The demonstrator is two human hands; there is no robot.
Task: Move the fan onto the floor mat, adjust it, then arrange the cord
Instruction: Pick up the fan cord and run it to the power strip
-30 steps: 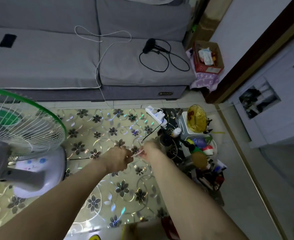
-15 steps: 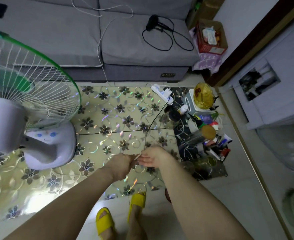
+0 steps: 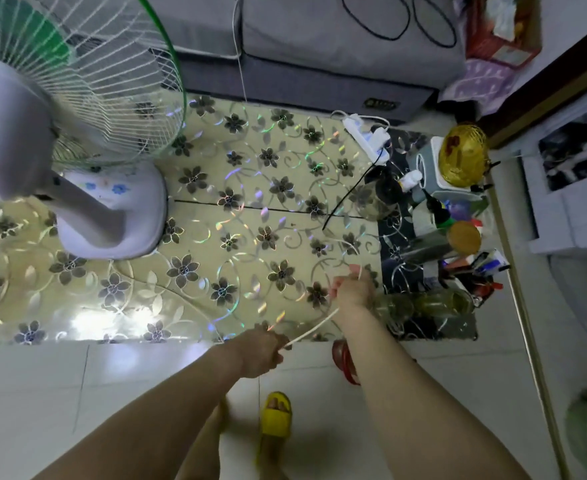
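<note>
A thin white cord (image 3: 314, 327) runs taut between both clenched hands, left hand (image 3: 262, 351) and right hand (image 3: 352, 292), above the floral floor mat (image 3: 250, 216).

Left of hands: bare floor mat (image 3: 250, 209), open as far as the fan base (image 3: 118, 216).
Right of right hand (image 3: 352, 289): crowded bottles (image 3: 423, 306), blocking passage.
Ahead: power strip (image 3: 366, 136).

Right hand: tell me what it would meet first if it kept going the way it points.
Likely the thin black cord on the flower-patterned floor mat, then the white power strip; the right hand holds a white cord. Depth is unclear.
</note>
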